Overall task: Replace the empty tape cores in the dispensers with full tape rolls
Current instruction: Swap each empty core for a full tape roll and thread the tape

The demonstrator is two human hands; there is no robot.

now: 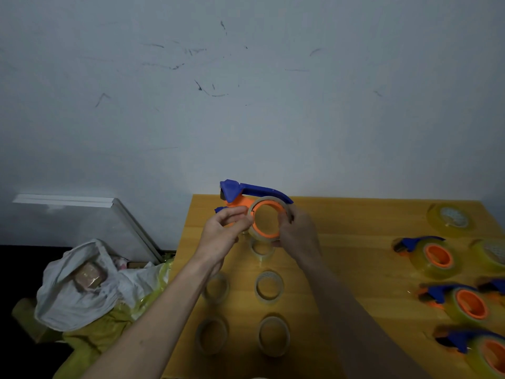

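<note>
Smooth yellow wood-grain worktop (355,231) with a soft sheen. Blue and orange moulded plastic, smooth and slightly glossy, on the raised dispenser (246,198). Thin translucent core (269,285), pale and matt. Glossy clear yellowish tape on the full roll (448,218). Crumpled white cloth-like sack (79,296). Matt, scuffed painted wall (246,91).

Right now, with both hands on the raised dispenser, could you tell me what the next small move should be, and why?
Probably slide the thin core off the orange hub. The left hand grips the dispenser near its blue front, while the right hand pinches the core's rim. That core looks nearly bare of tape, like the empty cores lying on the table below.
</note>
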